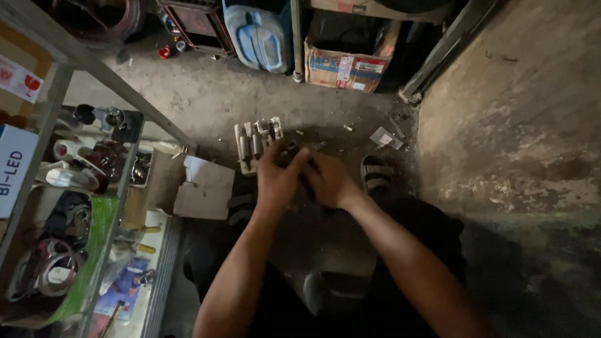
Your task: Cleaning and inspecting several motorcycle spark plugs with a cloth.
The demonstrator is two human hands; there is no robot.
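We look down at our two hands brought together low over the concrete floor (206, 94). Our left hand (275, 178) and our right hand (332, 181) meet fingertip to fingertip, both curled around a small dark part (305, 172) pinched between them. The part is mostly hidden by the fingers and the light is dim, so we cannot tell what it is, only that it sits between the two hands, just above the floor and in front of our knees.

Just beyond the hands, touching the floor, lies a pale tray of metal pieces (255, 143), its slots holding several short cylinders side by side. Small scraps and a flat pale offcut (385, 138) are scattered near it. Our sandalled foot (375, 172) rests just right of the right hand.

To the left of our arms a piece of torn cardboard (203, 188) lies flat, beside a metal shelf rack (81, 59) crowded with lamp parts, coils and packets. A yellow-handled tool (145, 230) lies on the lower shelf.

Further off, against the back, stand a blue plastic can (260, 34) and a cardboard box (347, 62) with a printed label. A rough plaster wall (519, 112) rises on the right.
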